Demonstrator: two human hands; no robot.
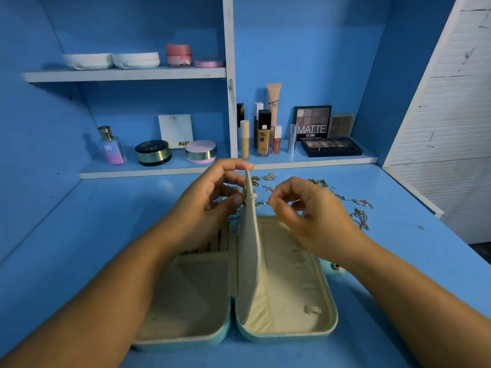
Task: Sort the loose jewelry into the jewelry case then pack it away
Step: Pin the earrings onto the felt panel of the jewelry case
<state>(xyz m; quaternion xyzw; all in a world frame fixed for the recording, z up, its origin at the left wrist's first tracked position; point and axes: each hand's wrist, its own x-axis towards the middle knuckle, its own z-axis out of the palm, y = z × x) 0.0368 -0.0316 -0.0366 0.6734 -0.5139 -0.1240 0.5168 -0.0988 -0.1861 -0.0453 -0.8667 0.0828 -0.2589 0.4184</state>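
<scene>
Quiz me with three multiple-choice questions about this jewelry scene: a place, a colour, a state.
1. Where does the loose jewelry lie?
A. On the desk behind the jewelry case
B. On the top shelf
C. In the case's left half

2. What colour is the case's outer shell?
A. Red
B. Black
C. Light teal

3. How is the case's middle flap?
A. Lying flat
B. Held upright by the left hand
C. Torn off

Answers: 1 A, it lies scattered on the desk beyond the case; 2 C, its rim shows teal; 3 B, that hand pinches its top edge.
</scene>
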